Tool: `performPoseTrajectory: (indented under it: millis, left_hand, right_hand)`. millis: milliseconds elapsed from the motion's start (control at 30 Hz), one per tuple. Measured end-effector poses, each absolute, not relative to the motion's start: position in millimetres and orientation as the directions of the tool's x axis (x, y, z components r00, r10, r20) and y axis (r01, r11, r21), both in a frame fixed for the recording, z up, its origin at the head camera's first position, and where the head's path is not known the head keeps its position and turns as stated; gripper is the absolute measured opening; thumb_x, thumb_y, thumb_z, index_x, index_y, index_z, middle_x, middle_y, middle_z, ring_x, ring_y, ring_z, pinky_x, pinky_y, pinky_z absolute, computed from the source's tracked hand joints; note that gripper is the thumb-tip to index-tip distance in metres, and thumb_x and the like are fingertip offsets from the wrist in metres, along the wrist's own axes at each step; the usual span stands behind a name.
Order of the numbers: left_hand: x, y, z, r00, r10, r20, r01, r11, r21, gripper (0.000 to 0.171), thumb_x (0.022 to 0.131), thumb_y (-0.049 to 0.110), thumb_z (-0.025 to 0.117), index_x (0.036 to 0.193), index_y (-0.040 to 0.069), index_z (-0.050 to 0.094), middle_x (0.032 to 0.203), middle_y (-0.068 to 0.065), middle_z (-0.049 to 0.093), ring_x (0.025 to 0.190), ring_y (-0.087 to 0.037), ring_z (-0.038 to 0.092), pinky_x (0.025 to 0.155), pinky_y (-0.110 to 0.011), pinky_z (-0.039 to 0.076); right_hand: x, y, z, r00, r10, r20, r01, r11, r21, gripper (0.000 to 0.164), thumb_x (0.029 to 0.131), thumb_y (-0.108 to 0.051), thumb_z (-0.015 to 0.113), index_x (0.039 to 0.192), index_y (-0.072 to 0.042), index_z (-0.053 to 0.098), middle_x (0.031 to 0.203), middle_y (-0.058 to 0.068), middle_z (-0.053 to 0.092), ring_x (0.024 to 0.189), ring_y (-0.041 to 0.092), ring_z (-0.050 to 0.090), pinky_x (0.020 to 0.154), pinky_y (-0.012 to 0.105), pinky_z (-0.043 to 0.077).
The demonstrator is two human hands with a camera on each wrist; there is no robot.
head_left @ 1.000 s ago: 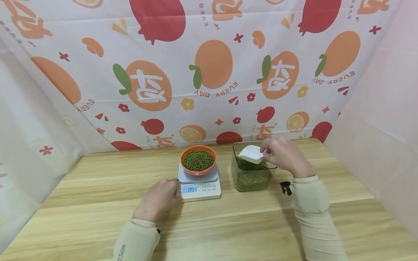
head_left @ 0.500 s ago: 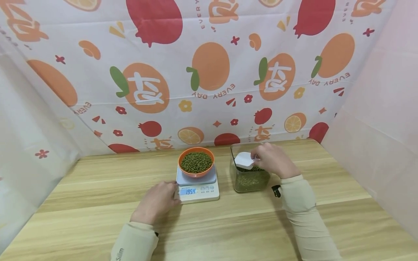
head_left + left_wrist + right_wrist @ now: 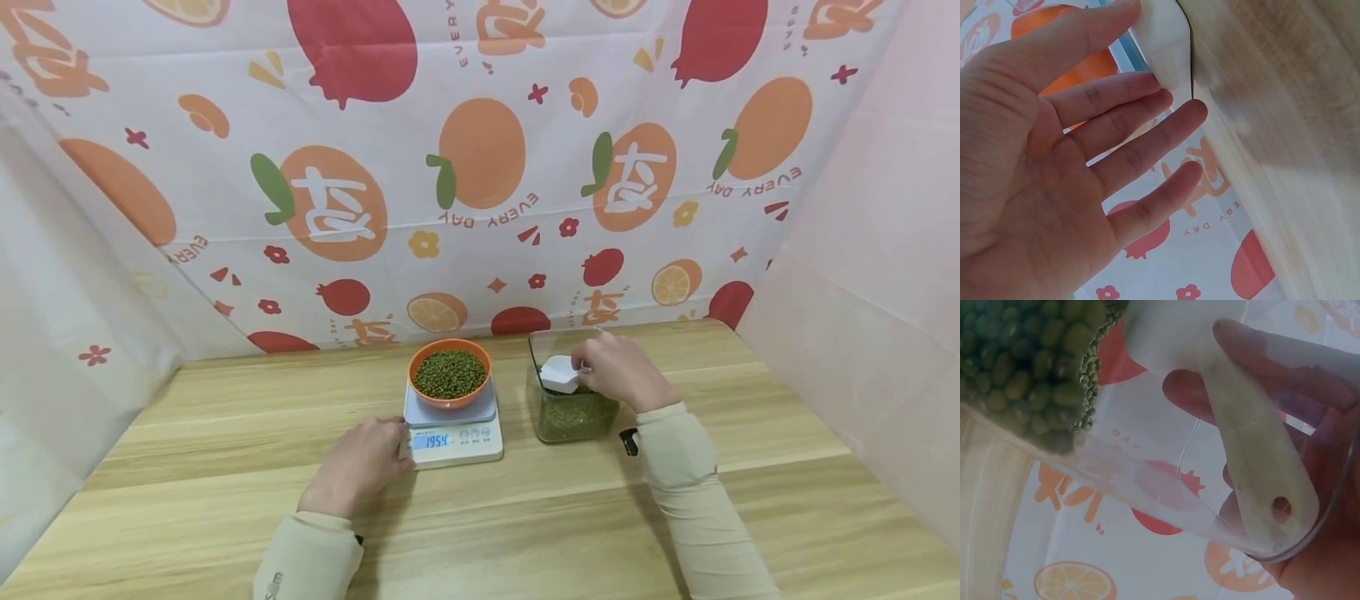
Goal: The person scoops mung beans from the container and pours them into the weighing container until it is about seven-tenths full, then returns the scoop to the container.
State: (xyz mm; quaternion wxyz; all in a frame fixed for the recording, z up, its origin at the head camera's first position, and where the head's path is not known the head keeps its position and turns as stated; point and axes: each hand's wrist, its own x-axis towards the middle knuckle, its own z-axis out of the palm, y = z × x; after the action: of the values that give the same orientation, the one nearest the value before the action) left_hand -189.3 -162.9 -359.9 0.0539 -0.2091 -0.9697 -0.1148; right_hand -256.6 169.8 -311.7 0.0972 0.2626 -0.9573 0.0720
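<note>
My right hand [image 3: 618,371] pinches a white scoop [image 3: 558,374] by its handle, which has a hole [image 3: 1266,462] near the end. The scoop's bowl is inside a clear square container [image 3: 573,419], just over the mung beans [image 3: 1029,369]. My left hand [image 3: 358,467] is at the left edge of a white kitchen scale [image 3: 453,452]. Its fingers [image 3: 1141,147] lie fairly straight, and the thumb and fingertips are at the scale's side. On the scale's platform sits an orange bowl [image 3: 450,403] heaped with mung beans [image 3: 450,373]. The display [image 3: 432,442] reads about 195.4.
A pale wooden table [image 3: 480,533] carries everything. Behind it hangs a white fruit-print cloth [image 3: 375,125], close to the bowl and container. A plain white sheet [image 3: 847,292] hangs along the right side. A narrow gap separates scale and container.
The right hand has lowered the scoop from the container's rim level down toward the beans and moved slightly left. The left hand and the scale have stayed put. The reading looks the same.
</note>
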Motion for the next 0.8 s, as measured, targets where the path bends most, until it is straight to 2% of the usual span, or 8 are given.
performPoseTrajectory:
  millis: [233, 467, 567, 633, 733, 800]
  left_hand:
    - [-192, -157, -361, -0.905, 0.395, 0.159, 0.421, 0.884, 0.205, 0.011, 0.066, 0.006, 0.068, 0.067, 0.010, 0.058, 0.065, 0.003, 0.051, 0.055, -0.012, 0.042, 0.053, -0.030, 0.043]
    - [-193, -154, -362, -0.908, 0.395, 0.141, 0.417, 0.883, 0.215, 0.010, 0.067, 0.005, 0.068, 0.068, 0.008, 0.058, 0.068, 0.001, 0.053, 0.056, -0.012, 0.044, 0.053, -0.030, 0.044]
    - [-189, -157, -362, -0.907, 0.403, 0.124, 0.420, 0.891, 0.174, 0.015, 0.070, 0.011, 0.069, 0.081, 0.004, 0.062, 0.086, -0.008, 0.061, 0.068, -0.019, 0.054, 0.063, -0.037, 0.050]
    - [-185, -161, -360, -0.912, 0.399, 0.096, 0.410, 0.899, 0.154, 0.035, 0.074, 0.021, 0.070, 0.101, 0.000, 0.060, 0.106, -0.019, 0.059, 0.085, -0.029, 0.057, 0.075, -0.046, 0.049]
    - [-176, -169, -357, -0.918, 0.388, 0.088, 0.396, 0.910, 0.125, 0.061, 0.081, 0.037, 0.064, 0.126, 0.000, 0.046, 0.131, -0.025, 0.041, 0.111, -0.042, 0.042, 0.089, -0.057, 0.038]
    - [-168, -176, -356, -0.918, 0.378, 0.124, 0.390, 0.916, 0.092, 0.071, 0.083, 0.046, 0.057, 0.135, 0.003, 0.035, 0.139, -0.024, 0.030, 0.119, -0.043, 0.031, 0.094, -0.062, 0.030]
  right_hand:
    - [-256, 175, -314, -0.844, -0.480, 0.238, -0.511, 0.855, -0.091, 0.010, 0.072, -0.012, 0.071, 0.081, -0.008, 0.069, 0.075, 0.004, 0.064, 0.059, 0.012, 0.049, 0.051, 0.030, 0.043]
    - [-251, 178, -318, -0.826, -0.493, 0.272, -0.528, 0.846, -0.070, 0.009, 0.073, -0.012, 0.070, 0.081, -0.008, 0.068, 0.075, 0.004, 0.065, 0.059, 0.010, 0.049, 0.052, 0.030, 0.045]
    - [-249, 178, -319, -0.810, -0.505, 0.297, -0.544, 0.836, -0.063, 0.015, 0.075, -0.015, 0.070, 0.087, -0.006, 0.066, 0.076, 0.005, 0.064, 0.060, 0.011, 0.051, 0.052, 0.031, 0.046]
    - [-246, 179, -319, -0.791, -0.513, 0.333, -0.558, 0.829, -0.048, 0.023, 0.078, -0.019, 0.069, 0.095, -0.004, 0.063, 0.082, 0.008, 0.064, 0.064, 0.014, 0.053, 0.055, 0.033, 0.048]
    - [-238, 186, -318, -0.749, -0.519, 0.412, -0.575, 0.818, -0.016, 0.037, 0.080, -0.025, 0.067, 0.108, -0.003, 0.057, 0.095, 0.012, 0.063, 0.075, 0.021, 0.057, 0.065, 0.040, 0.051]
    - [-229, 193, -317, -0.722, -0.509, 0.468, -0.578, 0.816, -0.003, 0.046, 0.082, -0.030, 0.065, 0.117, -0.002, 0.052, 0.106, 0.016, 0.060, 0.088, 0.027, 0.056, 0.075, 0.045, 0.049]
